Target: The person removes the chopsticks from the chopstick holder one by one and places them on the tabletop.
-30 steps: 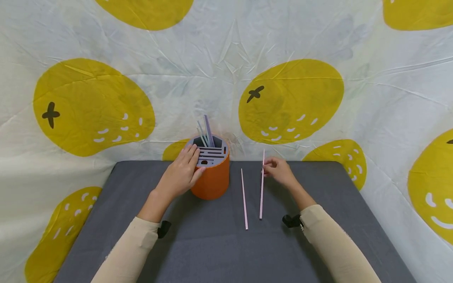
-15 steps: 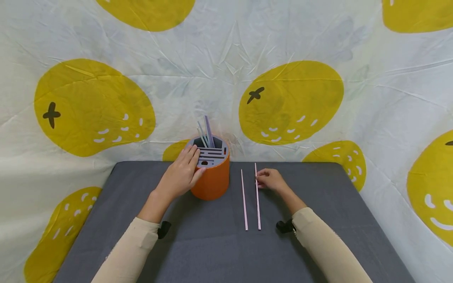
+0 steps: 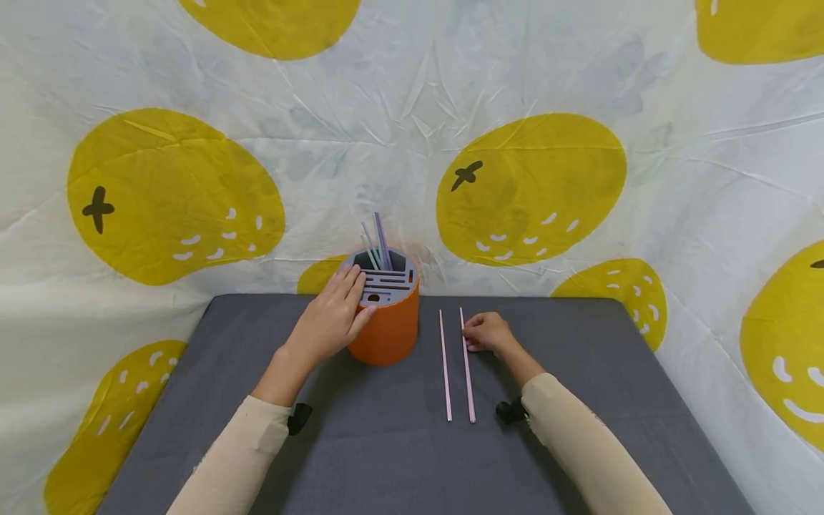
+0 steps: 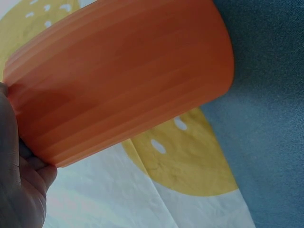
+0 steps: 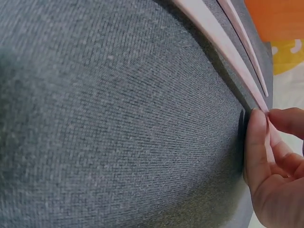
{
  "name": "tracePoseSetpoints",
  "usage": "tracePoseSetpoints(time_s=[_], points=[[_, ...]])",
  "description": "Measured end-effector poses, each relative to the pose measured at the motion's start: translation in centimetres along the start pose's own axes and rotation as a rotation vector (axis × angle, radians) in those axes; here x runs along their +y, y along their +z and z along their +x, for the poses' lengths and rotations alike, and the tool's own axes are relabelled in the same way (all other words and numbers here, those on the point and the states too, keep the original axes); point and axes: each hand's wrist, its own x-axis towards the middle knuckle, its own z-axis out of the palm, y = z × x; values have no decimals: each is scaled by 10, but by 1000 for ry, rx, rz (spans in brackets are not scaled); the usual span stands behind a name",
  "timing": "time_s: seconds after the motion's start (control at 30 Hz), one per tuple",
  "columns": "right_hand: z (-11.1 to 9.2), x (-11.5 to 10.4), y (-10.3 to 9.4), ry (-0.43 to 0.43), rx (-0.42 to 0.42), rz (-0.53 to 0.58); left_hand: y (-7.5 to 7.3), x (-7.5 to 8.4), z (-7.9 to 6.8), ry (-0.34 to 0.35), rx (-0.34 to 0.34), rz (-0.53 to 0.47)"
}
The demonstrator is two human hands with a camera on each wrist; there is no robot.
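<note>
A round orange holder (image 3: 386, 335) with a grey slotted top stands on the grey table. My left hand (image 3: 327, 315) rests on its upper left edge, fingers stretched over the top and thumb near the front rim. To the right, my right hand (image 3: 489, 333) pinches a slim pink chopstick (image 3: 468, 383) near its far end between thumb and fingers. Beside it lies a second pink chopstick (image 3: 445, 368), roughly parallel. In the right wrist view, the fingertips (image 5: 258, 121) meet on the pinched chopstick, close to the cloth.
Several purple and pale blue sticks (image 3: 381, 243) stand in the holder's back opening. A white curtain (image 3: 360, 93) with yellow fruit shapes hangs right behind the table (image 3: 373, 458).
My right hand has moved left and toward me, bringing the pinched chopstick down beside the other one. My left hand stays on the holder.
</note>
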Motion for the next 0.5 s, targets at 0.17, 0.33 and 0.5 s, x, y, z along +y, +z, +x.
tracePoseSetpoints(time_s=[0.17, 0.33, 0.5], points=[[3, 1, 4, -19, 36, -94, 0, 0, 0, -3, -2, -7], [1, 1, 6, -54, 56, -128, 0, 0, 0, -2, -5, 3], [-5, -4, 6, -107, 65, -171, 1, 0, 0, -1, -1, 6]])
